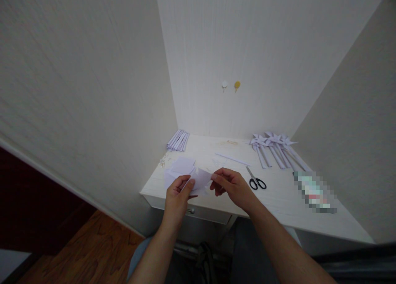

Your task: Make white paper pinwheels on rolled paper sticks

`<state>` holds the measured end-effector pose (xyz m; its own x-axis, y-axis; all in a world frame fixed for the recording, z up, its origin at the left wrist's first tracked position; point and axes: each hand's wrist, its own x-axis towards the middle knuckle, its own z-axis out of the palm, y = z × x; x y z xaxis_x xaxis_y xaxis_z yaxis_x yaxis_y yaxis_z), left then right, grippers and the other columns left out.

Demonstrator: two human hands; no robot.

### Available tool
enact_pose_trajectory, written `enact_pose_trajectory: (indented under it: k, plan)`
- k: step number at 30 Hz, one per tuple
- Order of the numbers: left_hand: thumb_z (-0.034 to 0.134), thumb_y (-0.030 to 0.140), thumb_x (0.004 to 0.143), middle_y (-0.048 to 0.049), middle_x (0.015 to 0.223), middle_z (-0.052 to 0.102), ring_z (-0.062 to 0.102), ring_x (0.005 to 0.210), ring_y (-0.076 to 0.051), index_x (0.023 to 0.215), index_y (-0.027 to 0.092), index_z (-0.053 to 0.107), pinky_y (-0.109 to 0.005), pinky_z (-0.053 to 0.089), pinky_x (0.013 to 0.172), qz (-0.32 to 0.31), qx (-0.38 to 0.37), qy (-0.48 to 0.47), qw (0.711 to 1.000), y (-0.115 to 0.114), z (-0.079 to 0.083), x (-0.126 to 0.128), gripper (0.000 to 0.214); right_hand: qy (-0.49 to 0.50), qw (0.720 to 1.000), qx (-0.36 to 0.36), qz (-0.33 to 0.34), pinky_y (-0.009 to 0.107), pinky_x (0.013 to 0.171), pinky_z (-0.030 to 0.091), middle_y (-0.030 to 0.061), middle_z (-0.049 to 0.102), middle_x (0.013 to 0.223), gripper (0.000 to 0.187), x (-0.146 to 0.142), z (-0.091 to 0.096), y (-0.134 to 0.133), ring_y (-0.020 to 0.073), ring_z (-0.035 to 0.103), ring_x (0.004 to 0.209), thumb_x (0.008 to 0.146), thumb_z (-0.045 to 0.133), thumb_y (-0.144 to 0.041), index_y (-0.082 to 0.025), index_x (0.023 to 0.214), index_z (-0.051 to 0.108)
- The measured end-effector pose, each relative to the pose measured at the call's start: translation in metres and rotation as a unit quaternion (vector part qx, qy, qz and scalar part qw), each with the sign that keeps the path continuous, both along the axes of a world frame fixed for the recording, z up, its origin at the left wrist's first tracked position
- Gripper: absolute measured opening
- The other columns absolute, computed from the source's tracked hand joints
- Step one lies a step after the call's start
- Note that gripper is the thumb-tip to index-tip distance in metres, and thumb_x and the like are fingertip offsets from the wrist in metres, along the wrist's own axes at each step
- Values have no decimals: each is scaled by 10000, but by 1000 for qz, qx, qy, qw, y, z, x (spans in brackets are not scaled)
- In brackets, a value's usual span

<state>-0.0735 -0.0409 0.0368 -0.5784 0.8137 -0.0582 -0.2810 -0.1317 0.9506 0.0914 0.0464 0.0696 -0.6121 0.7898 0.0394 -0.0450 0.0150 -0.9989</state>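
My left hand [177, 193] and my right hand [230, 185] both pinch a small white piece of paper [201, 180], held just above the near edge of a white desk [278, 197]. The left fingers close on its left side, the right fingertips on its right edge. Under and behind it lies a loose pile of white paper squares [181, 166]. Black-handled scissors [256, 180] rest on the desk just right of my right hand.
A stack of folded paper strips [178, 140] lies at the back left corner. Several finished paper pinwheels [274, 148] lie at the back right. A single paper strip [232, 158] lies mid-desk. Walls close in on three sides; wooden floor lies lower left.
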Motion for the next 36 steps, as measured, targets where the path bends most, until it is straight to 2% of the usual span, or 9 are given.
enact_pose_trajectory:
  k: [5, 12, 18, 21, 24, 30, 36]
  plan:
    - [877, 447, 654, 11, 732, 696, 598, 587, -100, 895, 156, 692, -192, 514, 535, -15, 12, -15, 1000, -1, 0, 0, 420, -3, 1000, 8, -2, 268, 514, 486, -33, 651, 590, 314, 0, 1, -1, 117, 579, 499, 749, 791, -472, -197, 788, 645]
    - [883, 418, 671, -31, 853, 757, 650, 638, -128, 901, 159, 694, -219, 523, 575, -35, 29, -34, 998, 0, -1, 0, 395, -12, 1000, 15, 13, 264, 534, 472, -56, 623, 600, 207, 1, -1, -3, 120, 595, 530, 756, 762, -329, -193, 867, 654]
    - [870, 428, 682, -11, 810, 745, 613, 570, -116, 922, 175, 689, -200, 459, 512, -39, 11, -40, 998, -2, 0, 1, 393, -6, 1000, 10, 13, 281, 579, 488, -54, 622, 699, 262, 2, -2, -3, 120, 610, 576, 701, 777, -248, -195, 931, 664]
    - [866, 435, 680, 2, 753, 728, 593, 542, -113, 909, 178, 689, -198, 437, 496, -35, 8, -37, 999, -1, -1, 1, 387, -6, 1000, 1, 13, 290, 603, 488, -44, 620, 744, 281, 3, -2, -3, 119, 601, 604, 679, 784, -232, -196, 934, 671]
    - [868, 441, 672, 12, 711, 713, 626, 577, -137, 893, 184, 697, -226, 493, 555, -39, 13, -43, 998, -1, -1, 1, 380, -9, 1000, 8, 1, 286, 618, 465, -36, 618, 768, 294, 3, -2, -3, 118, 577, 639, 665, 786, -220, -198, 940, 681]
    - [858, 397, 689, 5, 757, 728, 651, 649, -148, 867, 189, 707, -242, 532, 629, -51, 19, -57, 997, -2, 1, 2, 313, -4, 1000, 21, -3, 293, 639, 442, -30, 611, 771, 296, 4, -2, -3, 126, 552, 668, 672, 782, -237, -200, 947, 678]
    - [825, 378, 734, 32, 700, 664, 576, 592, -120, 846, 194, 704, -223, 502, 590, -52, 22, -33, 998, -2, -3, 1, 247, -8, 1000, 25, -8, 298, 642, 442, -31, 585, 779, 297, 5, -1, -3, 129, 544, 674, 663, 793, -243, -205, 936, 684]
